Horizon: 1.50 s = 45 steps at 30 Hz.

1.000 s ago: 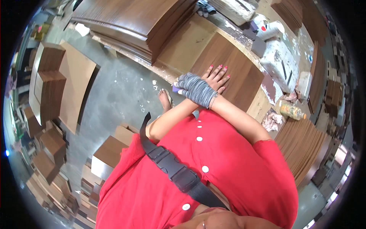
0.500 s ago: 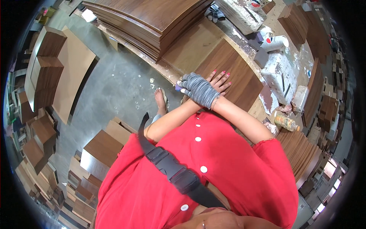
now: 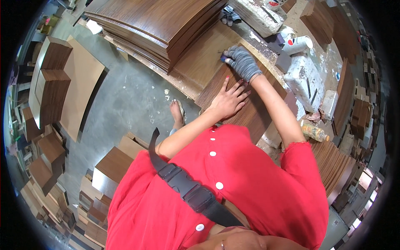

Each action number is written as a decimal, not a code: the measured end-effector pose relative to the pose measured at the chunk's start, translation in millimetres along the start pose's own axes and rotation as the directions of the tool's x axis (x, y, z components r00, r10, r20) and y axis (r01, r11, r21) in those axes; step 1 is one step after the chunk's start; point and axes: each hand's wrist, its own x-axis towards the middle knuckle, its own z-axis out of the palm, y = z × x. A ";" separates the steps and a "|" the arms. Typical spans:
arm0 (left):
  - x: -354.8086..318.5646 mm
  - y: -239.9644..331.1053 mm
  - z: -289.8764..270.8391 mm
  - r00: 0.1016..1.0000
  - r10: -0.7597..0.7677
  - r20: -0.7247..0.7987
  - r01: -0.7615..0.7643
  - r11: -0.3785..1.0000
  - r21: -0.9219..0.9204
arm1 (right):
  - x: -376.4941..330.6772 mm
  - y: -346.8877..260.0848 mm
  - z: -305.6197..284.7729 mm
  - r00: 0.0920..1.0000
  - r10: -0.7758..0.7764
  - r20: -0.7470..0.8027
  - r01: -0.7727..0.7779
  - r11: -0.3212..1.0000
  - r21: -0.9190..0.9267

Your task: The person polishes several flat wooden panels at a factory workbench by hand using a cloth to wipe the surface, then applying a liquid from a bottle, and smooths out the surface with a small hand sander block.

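A flat brown wood-grain panel point(image 3: 259, 109) lies on the workbench in front of me. My left hand point(image 3: 230, 101), bare with red nails, rests flat on it with the fingers spread. Farther out, near the panel's far edge, is my right hand point(image 3: 242, 62) in a grey knitted fingerless glove. Its fingers are closed on a small purple-blue block point(image 3: 223, 57); most of the block is hidden by the fingers, so I cannot tell its exact kind.
A tall stack of brown panels point(image 3: 154, 21) stands beyond my left hand. To the right are paint-spattered white blocks point(image 3: 304, 83), a paper cup point(image 3: 298, 44), a bottle point(image 3: 315, 132) and another panel stack point(image 3: 329, 162). More boards point(image 3: 54, 96) stand on the floor at left.
My right hand, which was crossed over my left wrist near the panel's near-left edge, has moved away to the far edge with the block. My left hand now shows uncovered, slightly nearer to me.
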 end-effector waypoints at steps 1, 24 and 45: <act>-0.9 -0.5 -2.0 1.000 0.002 0.000 -0.002 1.000 -0.001 | -4.5 -11.0 2.6 0.998 -0.069 -0.009 0.068 0.997 -0.038; 0.1 0.7 -12.5 0.985 -0.069 0.155 0.065 0.997 0.029 | 42.8 69.6 -25.3 0.864 0.499 0.069 -0.501 0.837 0.221; 11.7 15.9 -15.5 0.969 -0.051 0.243 0.010 0.986 0.169 | -67.5 108.6 -9.5 0.765 0.622 -0.166 -0.561 0.771 0.301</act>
